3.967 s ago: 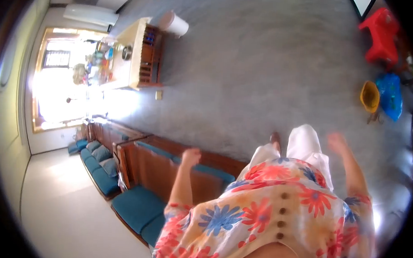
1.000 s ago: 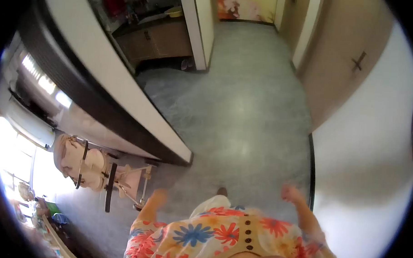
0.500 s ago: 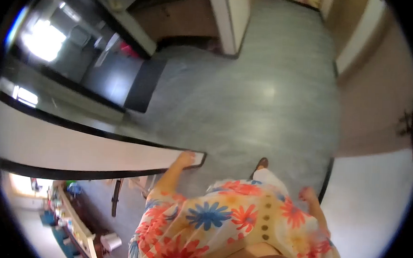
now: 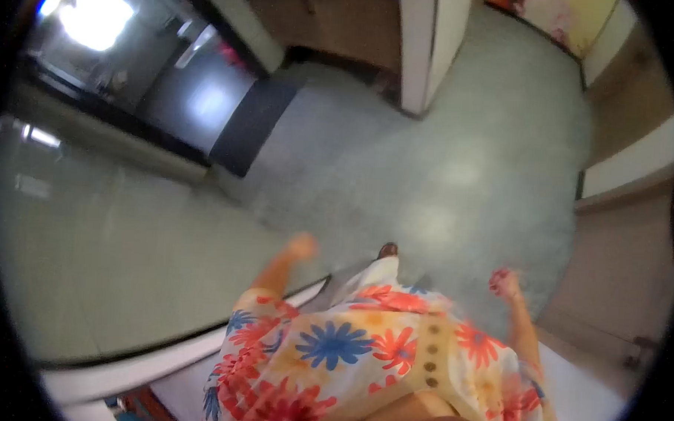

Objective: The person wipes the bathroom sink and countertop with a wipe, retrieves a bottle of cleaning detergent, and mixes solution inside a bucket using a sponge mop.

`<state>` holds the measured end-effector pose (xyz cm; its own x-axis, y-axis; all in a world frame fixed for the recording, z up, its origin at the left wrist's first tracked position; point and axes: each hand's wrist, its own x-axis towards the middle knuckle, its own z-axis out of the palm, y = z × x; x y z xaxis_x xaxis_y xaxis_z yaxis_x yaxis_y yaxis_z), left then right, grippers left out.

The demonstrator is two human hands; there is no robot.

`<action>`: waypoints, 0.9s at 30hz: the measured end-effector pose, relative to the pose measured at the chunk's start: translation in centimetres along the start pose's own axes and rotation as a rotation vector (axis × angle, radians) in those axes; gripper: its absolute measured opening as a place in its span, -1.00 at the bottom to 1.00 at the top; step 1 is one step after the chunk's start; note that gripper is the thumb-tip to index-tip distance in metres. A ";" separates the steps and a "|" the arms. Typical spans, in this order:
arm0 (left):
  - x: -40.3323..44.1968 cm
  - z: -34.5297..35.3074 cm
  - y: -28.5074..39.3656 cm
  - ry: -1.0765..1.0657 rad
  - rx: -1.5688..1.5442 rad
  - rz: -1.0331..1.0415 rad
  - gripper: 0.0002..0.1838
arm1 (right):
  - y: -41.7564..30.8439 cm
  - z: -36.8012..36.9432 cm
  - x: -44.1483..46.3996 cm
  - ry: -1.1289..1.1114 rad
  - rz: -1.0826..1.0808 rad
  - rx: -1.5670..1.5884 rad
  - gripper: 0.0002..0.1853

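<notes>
Both Hands Out Over a Grey Floor, Beside a Wall End and a Door

Nearest the camera is a loose shirt printed with blue, red and orange flowers, dark round buttons running down its pale front band. Below its hem shows a leg in white trousers, and just ahead of that the toe of a brown shoe.

The left hand is held forward and out to the side, above the floor. It is blurred, so one cannot tell whether its fingers are spread or pressed together. Nearest to it is a white wall end edged in dark trim, running across the lower left, just beneath the forearm. The right hand is out on the other side, its fingers folded in toward the palm; whether anything lies inside cannot be seen. Nearest to it is a brown door with a dark handle, at the right edge.

A glossy tiled wall fills the left side. Grey floor stretches ahead, with a dark mat lying before a doorway to a brightly lit space. Farther on stand a brown cabinet and a white wall corner. Farthest off is a flower-patterned panel at the upper right.
</notes>
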<state>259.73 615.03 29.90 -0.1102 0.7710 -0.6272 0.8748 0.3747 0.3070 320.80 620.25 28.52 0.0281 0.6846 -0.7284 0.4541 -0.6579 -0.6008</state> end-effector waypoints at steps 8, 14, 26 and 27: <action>25.1 -22.6 18.3 0.326 -0.341 0.057 -0.67 | -0.8 -5.5 7.4 -0.038 0.162 0.026 -0.74; 31.6 -37.5 30.2 0.433 -0.886 0.228 -0.68 | -3.6 -10.7 13.6 -0.145 0.351 0.402 -0.71; 38.0 -64.8 48.1 0.443 -1.177 0.925 -0.34 | -20.6 -14.9 22.9 0.255 0.033 0.262 -0.87; 38.5 -65.6 49.9 0.444 -1.231 0.949 -0.34 | -19.3 -14.4 23.5 0.134 0.030 0.248 -0.80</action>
<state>268.23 697.22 68.03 -0.0899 0.9520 0.2925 -0.1614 -0.3037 0.9390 325.49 653.54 27.75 0.1631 0.6882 -0.7070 0.2204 -0.7239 -0.6538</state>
